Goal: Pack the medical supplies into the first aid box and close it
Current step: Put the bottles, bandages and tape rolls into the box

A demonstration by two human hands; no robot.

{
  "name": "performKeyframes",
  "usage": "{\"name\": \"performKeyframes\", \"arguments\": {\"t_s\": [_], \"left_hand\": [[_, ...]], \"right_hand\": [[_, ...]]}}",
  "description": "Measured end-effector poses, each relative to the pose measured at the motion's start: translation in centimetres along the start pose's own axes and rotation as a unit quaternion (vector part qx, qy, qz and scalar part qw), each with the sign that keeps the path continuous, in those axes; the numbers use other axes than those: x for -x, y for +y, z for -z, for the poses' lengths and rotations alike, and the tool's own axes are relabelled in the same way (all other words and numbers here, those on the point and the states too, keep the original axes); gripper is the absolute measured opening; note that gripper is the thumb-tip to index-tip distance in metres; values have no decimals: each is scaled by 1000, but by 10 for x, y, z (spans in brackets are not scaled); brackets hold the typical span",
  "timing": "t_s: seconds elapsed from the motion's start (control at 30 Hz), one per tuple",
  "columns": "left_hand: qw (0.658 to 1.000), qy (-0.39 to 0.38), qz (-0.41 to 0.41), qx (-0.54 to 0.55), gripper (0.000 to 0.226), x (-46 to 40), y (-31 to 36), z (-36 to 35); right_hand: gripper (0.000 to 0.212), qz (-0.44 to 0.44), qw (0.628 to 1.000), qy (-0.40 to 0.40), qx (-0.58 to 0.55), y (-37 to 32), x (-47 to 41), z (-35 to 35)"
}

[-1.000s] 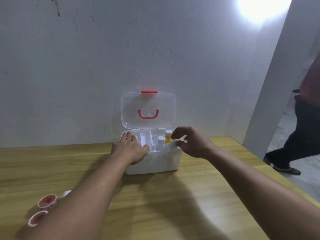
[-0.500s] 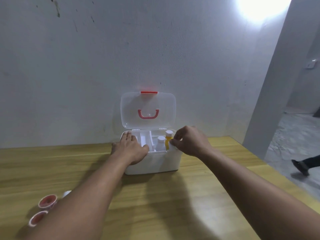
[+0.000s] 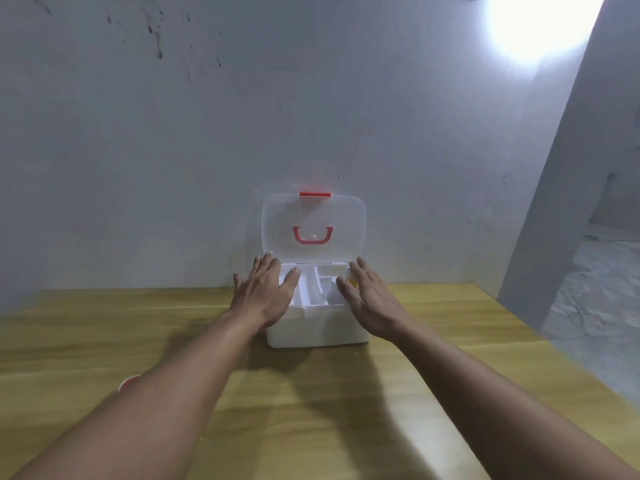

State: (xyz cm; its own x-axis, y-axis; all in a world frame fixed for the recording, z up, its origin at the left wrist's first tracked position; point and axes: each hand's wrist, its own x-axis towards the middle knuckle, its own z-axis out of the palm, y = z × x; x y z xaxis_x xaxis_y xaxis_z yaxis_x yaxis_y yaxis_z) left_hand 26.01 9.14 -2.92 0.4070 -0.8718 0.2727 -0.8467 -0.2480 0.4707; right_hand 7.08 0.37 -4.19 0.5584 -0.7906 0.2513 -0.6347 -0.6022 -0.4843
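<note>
A white first aid box (image 3: 317,332) stands on the wooden table against the wall. Its clear lid (image 3: 313,225) with a red handle and red latch stands upright, open. My left hand (image 3: 265,294) lies flat over the box's left rim, fingers spread. Over the right rim hovers my right hand (image 3: 369,297), fingers apart and holding nothing. A bit of yellow bottle (image 3: 352,283) shows beside my right fingers inside the box. White dividers show between my hands.
A red-rimmed small cup (image 3: 129,382) peeks out beside my left forearm at the table's left. The wall is right behind the box. The table's right edge drops to a concrete floor and a pillar stands at the right.
My right hand let go of the small item at the box's right side and spread open. My left hand slid a little further over the rim. The camera moved closer.
</note>
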Motion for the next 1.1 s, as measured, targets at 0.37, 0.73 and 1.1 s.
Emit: {"name": "performKeyframes", "arguments": {"t_s": [0.37,0.73,1.1], "left_hand": [[996,15,89,4,55,71,-89,73],[974,72,101,-190,54,136,-82,50],[974,-23,186,-125,40,122,-66,28]], "right_hand": [[80,17,995,22,99,13,-8,-15],[77,18,995,31,92,8,-7,-14],[77,19,997,18,79,8,-6,-13]]}}
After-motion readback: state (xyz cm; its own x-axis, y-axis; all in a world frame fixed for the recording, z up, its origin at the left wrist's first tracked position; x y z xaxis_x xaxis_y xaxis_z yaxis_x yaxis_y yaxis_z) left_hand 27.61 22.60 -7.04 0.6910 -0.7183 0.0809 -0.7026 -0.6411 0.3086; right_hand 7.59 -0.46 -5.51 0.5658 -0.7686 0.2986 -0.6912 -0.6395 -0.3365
